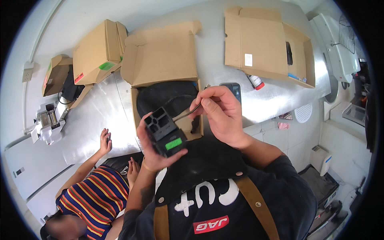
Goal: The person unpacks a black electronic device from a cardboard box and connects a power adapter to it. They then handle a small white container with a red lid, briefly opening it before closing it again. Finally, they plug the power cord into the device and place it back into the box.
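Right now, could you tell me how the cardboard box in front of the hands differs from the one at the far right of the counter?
The near box stands with its lid flap raised and holds something black; the right box lies with flaps spread and shows mostly bare cardboard inside. The left hand holds a black block before the near box; nothing is held by the right box. Both are brown cardboard, open, on the steel counter.

Left hand (154, 148) grips black adapter (165, 131); right hand (222, 116) pinches its cable (185, 113).

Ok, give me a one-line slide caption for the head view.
Left hand holds a black power adapter while right hand pinches its cable above an open cardboard box.
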A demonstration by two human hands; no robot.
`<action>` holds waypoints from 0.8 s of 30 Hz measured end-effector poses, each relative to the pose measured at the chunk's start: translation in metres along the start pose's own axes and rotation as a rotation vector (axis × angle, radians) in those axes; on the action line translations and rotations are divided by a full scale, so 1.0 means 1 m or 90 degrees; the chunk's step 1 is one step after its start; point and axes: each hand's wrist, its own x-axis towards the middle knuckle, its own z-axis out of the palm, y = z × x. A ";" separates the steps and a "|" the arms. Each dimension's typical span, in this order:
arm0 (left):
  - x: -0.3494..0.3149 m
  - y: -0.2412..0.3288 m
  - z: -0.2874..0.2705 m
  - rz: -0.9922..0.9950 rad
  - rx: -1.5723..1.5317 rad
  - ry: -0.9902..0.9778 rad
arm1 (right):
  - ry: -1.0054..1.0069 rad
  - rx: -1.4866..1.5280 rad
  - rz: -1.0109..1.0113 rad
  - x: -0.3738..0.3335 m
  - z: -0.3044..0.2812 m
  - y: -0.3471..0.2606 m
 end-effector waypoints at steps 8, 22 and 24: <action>0.018 -0.089 0.017 0.110 0.115 0.023 | -0.052 -0.141 0.068 0.013 -0.002 0.050; 0.005 -0.051 0.011 -0.177 0.093 0.126 | -0.147 -0.112 0.184 0.010 0.021 0.059; 0.014 -0.057 0.008 -0.155 0.080 0.112 | -0.119 -0.154 0.169 0.015 0.026 0.053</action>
